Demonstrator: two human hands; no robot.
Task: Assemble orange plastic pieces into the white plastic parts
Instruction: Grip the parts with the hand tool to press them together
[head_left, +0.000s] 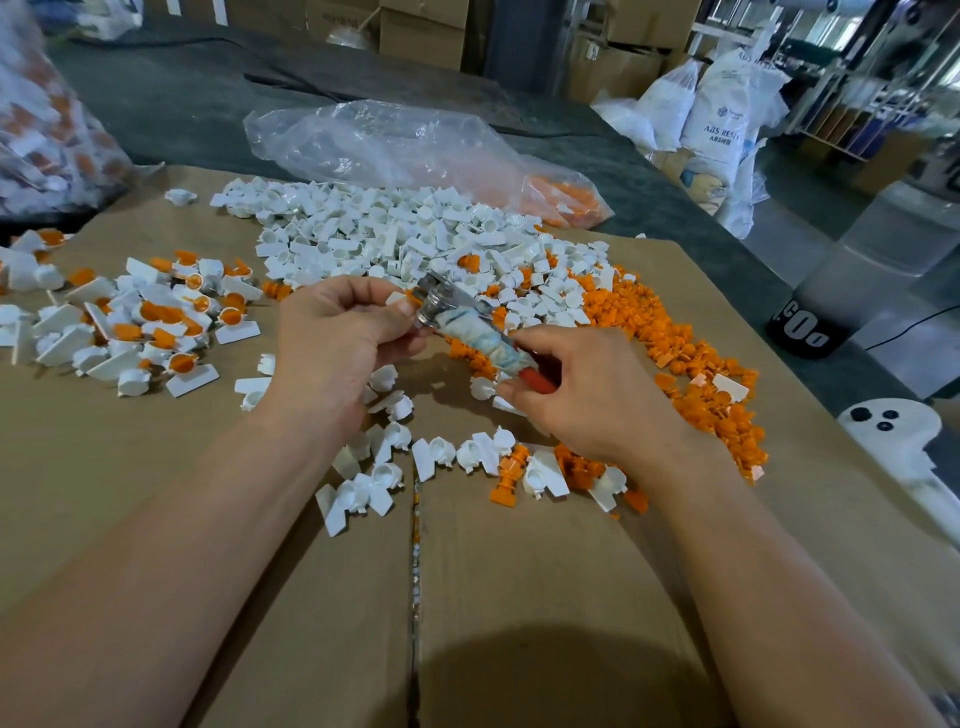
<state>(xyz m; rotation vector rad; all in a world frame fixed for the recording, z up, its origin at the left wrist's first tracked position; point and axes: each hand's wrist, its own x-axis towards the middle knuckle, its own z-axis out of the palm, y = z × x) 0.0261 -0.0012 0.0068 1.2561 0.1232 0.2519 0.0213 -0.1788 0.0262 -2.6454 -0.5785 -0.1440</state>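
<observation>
Metal-headed tool (478, 332) with a cloth-wrapped, red-ended handle, perhaps pliers, pinched at its head by the curled left hand (332, 338) and gripped at its tail by the right hand (582, 395), above loose white plastic parts (395, 228) and orange plastic pieces (675, 353) heaped on brown cardboard (519, 571) in a warehouse (623, 47).

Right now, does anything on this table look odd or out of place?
The tool gripped by the left hand and right hand looks makeshift: its handle is wrapped in rag-like cloth. Also, small orange and white bits sit wedged in the seam between the cardboard sheets.
</observation>
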